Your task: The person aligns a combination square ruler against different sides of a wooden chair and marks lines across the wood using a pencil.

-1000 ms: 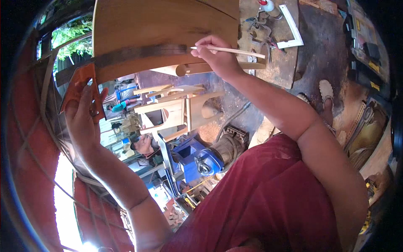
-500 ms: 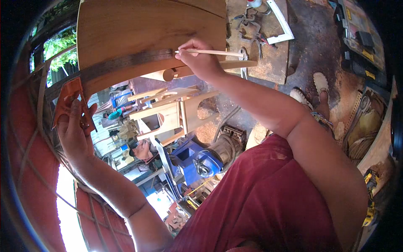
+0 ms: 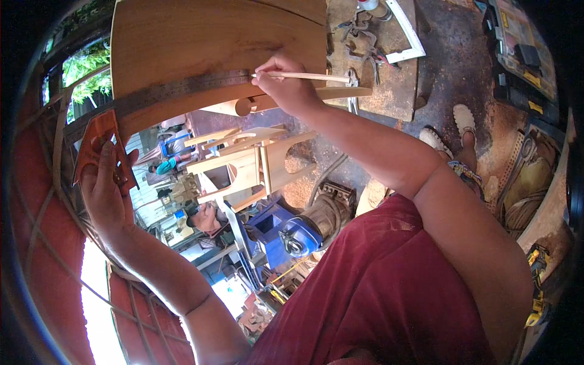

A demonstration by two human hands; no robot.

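Observation:
At the left, my left hand (image 3: 106,194) is closed around the orange head of a combination square (image 3: 100,137). Its long dark steel blade (image 3: 182,86) lies across a brown wooden panel (image 3: 213,36), close to the panel's lower edge as seen here. Near the far end of that blade, my right hand (image 3: 289,85) pinches a light-coloured pencil (image 3: 319,76). The pencil tip is by the blade end, against the panel; whether it touches the wood I cannot tell. Below the panel edge, a curved wooden piece (image 3: 340,92) sticks out past my right wrist.
Metal clamps (image 3: 364,42) and a white L-shaped square (image 3: 413,45) lie on a wooden board at upper right. A pale wooden assembly (image 3: 246,167) and a blue machine (image 3: 267,228) stand below the panel. People are in the background. A toolbox (image 3: 526,61) sits far right.
The square's head and my left hand have shifted very slightly up and left. My right hand keeps the pencil at the blade end, almost unmoved.

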